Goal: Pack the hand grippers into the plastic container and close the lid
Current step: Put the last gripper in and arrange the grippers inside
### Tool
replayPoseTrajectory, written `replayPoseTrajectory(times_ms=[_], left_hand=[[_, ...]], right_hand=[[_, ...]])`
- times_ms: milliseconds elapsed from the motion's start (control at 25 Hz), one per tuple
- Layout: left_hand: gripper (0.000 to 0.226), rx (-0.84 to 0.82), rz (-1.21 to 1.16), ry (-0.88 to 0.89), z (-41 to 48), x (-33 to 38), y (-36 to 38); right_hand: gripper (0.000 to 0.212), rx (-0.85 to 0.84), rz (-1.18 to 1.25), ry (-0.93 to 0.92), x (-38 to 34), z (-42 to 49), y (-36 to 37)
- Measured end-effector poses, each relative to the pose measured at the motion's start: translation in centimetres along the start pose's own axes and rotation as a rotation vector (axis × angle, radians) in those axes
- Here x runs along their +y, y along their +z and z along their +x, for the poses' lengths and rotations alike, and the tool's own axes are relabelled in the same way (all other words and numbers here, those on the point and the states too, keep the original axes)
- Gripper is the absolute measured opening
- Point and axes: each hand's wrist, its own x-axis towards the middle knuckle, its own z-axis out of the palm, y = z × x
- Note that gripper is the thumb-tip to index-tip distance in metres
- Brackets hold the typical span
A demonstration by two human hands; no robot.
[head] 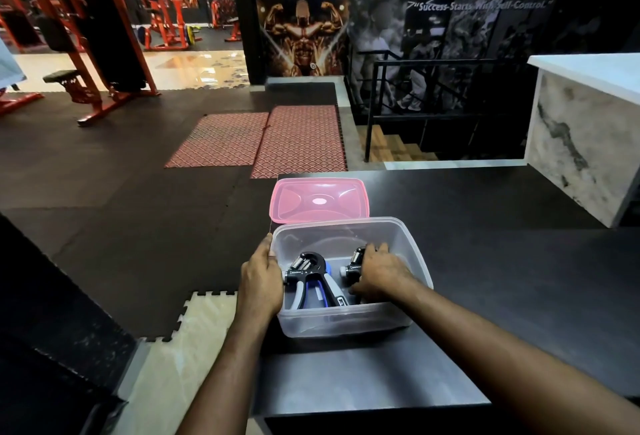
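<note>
A clear plastic container (412, 254) stands on a black table, its top uncovered. Inside on the left lies a black and blue hand gripper (313, 278) with grey handles. My right hand (379, 273) reaches into the right half of the container and is closed over a second black hand gripper (354, 261), mostly hidden under the fingers. My left hand (261, 278) presses against the container's left wall, thumb on the rim. The pink lid (320, 199) lies flat on the table just behind the container.
The black table (502, 261) runs right to a white marbled counter (581, 136). Its left edge is close to the container, with black floor mats and a pale tile below. Red gym machines stand far left; a stair railing is behind.
</note>
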Motion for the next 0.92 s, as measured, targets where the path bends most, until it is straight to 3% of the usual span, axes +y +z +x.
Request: replayPoseTrajectory(times_ms=[80, 200, 280, 320, 400, 480, 520, 600, 920], left_hand=[[0.043, -0.001, -0.001, -0.005, 0.0, -0.2, 0.2], [0.043, 0.003, 0.004, -0.003, 0.0, -0.2, 0.1], [0.043, 0.004, 0.036, 0.003, -0.2, 0.2, 0.1], [0.042, 0.004, 0.065, 0.003, -0.3, 0.5, 0.0], [0.038, -0.003, 0.120, 0.007, -0.6, 0.8, -0.2], [0.032, -0.019, 0.161, 0.005, -0.4, 1.1, -0.3], [0.029, -0.028, 0.180, 0.002, -0.3, 1.3, -0.3], [0.026, -0.034, 0.215, 0.003, -0.2, 1.7, -0.1], [0.026, -0.028, 0.193, 0.128, -0.7, 8.8, 5.9]], right_hand=[[0.083, 0.069, 0.014, -0.035, 0.6, -0.6, -0.5], [0.056, 0.441, 0.104, -0.145, 2.3, -2.0, -1.8], [0.058, 0.637, 0.090, -0.150, 4.0, -2.2, -2.6], [0.065, 0.635, 0.092, -0.116, 4.9, -1.9, -2.9], [0.074, 0.447, 0.219, 0.005, 6.4, -0.9, -3.0], [0.058, 0.228, 0.440, 0.079, 7.4, 0.0, -2.4], [0.044, 0.200, 0.547, 0.085, 7.6, 0.4, -2.0], [0.031, 0.230, 0.644, 0.095, 8.0, 0.7, -1.4], [0.031, 0.352, 0.707, 0.156, 15.5, 2.1, -5.7]])
